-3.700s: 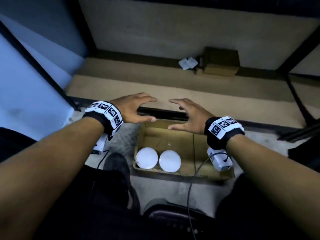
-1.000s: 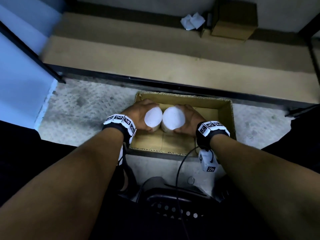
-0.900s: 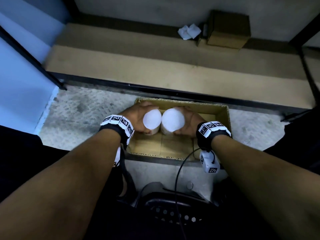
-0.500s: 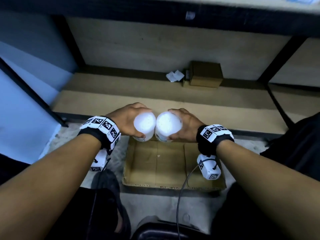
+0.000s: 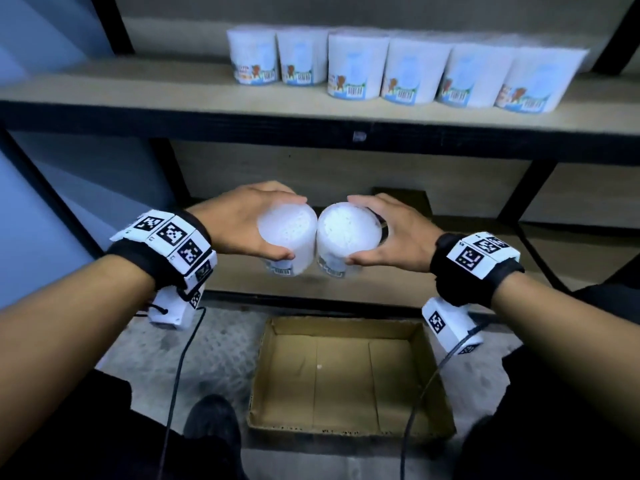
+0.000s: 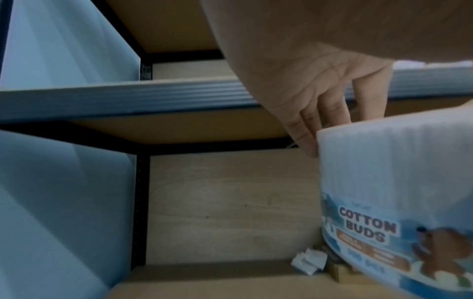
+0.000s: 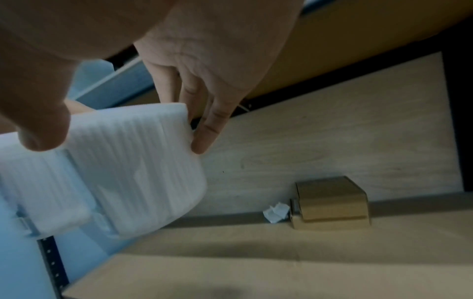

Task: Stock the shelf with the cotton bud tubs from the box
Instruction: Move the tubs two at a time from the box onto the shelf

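Each hand holds one white cotton bud tub in the air in front of the shelving. My left hand (image 5: 249, 223) grips the left tub (image 5: 287, 233) from its left side; its "COTTON BUDS" label (image 6: 371, 228) shows in the left wrist view. My right hand (image 5: 391, 233) grips the right tub (image 5: 346, 233), also seen as a ribbed white tub (image 7: 122, 172) in the right wrist view. The two tubs touch side by side. Below them the cardboard box (image 5: 349, 375) lies on the floor with nothing in it. Several tubs (image 5: 408, 71) stand in a row on the upper shelf (image 5: 138, 88).
A small brown carton (image 7: 332, 202) and a crumpled white paper (image 7: 276, 212) lie at the back of the lower shelf. Black shelf uprights (image 5: 110, 26) stand at left and right. Cables hang from both wrist cameras. My dark shoe (image 5: 211, 420) is left of the box.
Both hands have lifted the two tubs out of the box and raised them toward the upper shelf. The head view has tilted up, so the stocked upper shelf has come into sight.
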The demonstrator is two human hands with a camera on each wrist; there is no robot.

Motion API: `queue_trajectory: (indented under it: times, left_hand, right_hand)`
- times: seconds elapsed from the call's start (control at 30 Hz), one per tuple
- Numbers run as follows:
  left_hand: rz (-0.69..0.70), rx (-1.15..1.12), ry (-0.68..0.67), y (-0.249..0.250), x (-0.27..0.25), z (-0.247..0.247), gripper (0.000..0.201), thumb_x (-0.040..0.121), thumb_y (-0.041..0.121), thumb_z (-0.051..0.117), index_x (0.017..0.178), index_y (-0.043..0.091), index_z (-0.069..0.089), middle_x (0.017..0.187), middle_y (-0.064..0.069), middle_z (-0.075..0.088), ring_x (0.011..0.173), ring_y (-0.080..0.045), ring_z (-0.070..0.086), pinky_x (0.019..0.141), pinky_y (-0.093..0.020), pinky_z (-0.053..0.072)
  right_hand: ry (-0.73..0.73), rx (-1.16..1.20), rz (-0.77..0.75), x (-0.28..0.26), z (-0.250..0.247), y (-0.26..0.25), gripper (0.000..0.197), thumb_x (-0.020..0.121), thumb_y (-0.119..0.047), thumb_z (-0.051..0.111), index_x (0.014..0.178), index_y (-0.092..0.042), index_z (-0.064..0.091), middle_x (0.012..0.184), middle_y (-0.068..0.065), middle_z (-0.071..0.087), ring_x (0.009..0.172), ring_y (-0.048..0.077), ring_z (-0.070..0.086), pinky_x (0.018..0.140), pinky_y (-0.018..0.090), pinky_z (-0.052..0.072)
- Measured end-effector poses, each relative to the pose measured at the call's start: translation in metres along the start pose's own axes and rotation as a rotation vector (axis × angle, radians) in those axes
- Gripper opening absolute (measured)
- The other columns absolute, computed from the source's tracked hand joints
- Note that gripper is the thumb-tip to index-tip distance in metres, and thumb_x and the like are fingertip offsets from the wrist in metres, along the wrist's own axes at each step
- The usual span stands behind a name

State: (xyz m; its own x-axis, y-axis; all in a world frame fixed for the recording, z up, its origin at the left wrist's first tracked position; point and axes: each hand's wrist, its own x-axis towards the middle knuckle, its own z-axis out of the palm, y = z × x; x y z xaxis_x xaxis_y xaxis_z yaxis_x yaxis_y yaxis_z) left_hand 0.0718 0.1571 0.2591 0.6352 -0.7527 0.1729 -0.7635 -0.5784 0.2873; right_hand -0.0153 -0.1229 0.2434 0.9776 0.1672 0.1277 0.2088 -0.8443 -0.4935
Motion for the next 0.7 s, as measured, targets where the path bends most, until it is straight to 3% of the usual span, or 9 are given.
queue_trajectory:
  times: [0.17, 0.3, 0.4, 0.57, 0.7]
  left_hand:
    - [0.081, 0.043, 0.072, 0.019, 0.004, -0.051, 0.088, 0.061, 0.068, 0.069, 0.137, 0.026, 0.055, 0.135, 0.008, 0.052, 0.122, -0.01, 0.052, 0.106, -0.032, 0.041]
    - [0.09, 0.114, 0.146, 0.028, 0.007, -0.091, 0.082, 0.062, 0.07, 0.068, 0.134, 0.031, 0.056, 0.132, 0.011, 0.055, 0.12, -0.01, 0.054, 0.103, -0.037, 0.045]
    - [0.128, 0.164, 0.196, 0.035, 0.008, -0.12, 0.08, 0.064, 0.071, 0.066, 0.13, 0.028, 0.06, 0.129, 0.008, 0.059, 0.117, -0.012, 0.057, 0.101, -0.037, 0.045]
    - [0.176, 0.233, 0.277, 0.039, 0.01, -0.167, 0.076, 0.068, 0.069, 0.066, 0.128, 0.023, 0.062, 0.124, 0.005, 0.062, 0.113, -0.011, 0.058, 0.1, -0.029, 0.044]
    - [0.11, 0.27, 0.312, 0.025, 0.012, -0.195, 0.074, 0.071, 0.073, 0.063, 0.13, 0.028, 0.06, 0.124, 0.006, 0.06, 0.111, -0.012, 0.058, 0.097, -0.036, 0.048]
  right_hand:
    - [0.08, -0.033, -0.076, 0.002, -0.044, -0.026, 0.097, 0.063, -0.057, 0.082, 0.146, -0.025, 0.042, 0.14, -0.003, 0.048, 0.129, 0.014, 0.046, 0.111, 0.033, 0.036]
    - [0.142, -0.055, -0.103, 0.008, -0.076, -0.052, 0.092, 0.066, -0.055, 0.08, 0.145, -0.025, 0.044, 0.141, -0.002, 0.049, 0.126, 0.015, 0.049, 0.107, 0.033, 0.04]
    - [0.167, -0.075, -0.119, 0.016, -0.098, -0.067, 0.09, 0.067, -0.057, 0.078, 0.144, -0.027, 0.044, 0.143, -0.006, 0.047, 0.128, 0.011, 0.045, 0.109, 0.027, 0.036]
    - [0.231, -0.002, -0.142, 0.032, -0.131, -0.096, 0.084, 0.069, -0.057, 0.078, 0.142, -0.03, 0.047, 0.14, -0.013, 0.049, 0.114, 0.005, 0.05, 0.096, 0.019, 0.038]
    - [0.254, 0.03, -0.149, 0.054, -0.144, -0.118, 0.087, 0.07, -0.057, 0.078, 0.145, -0.027, 0.045, 0.143, -0.012, 0.049, 0.121, 0.008, 0.052, 0.104, 0.022, 0.038]
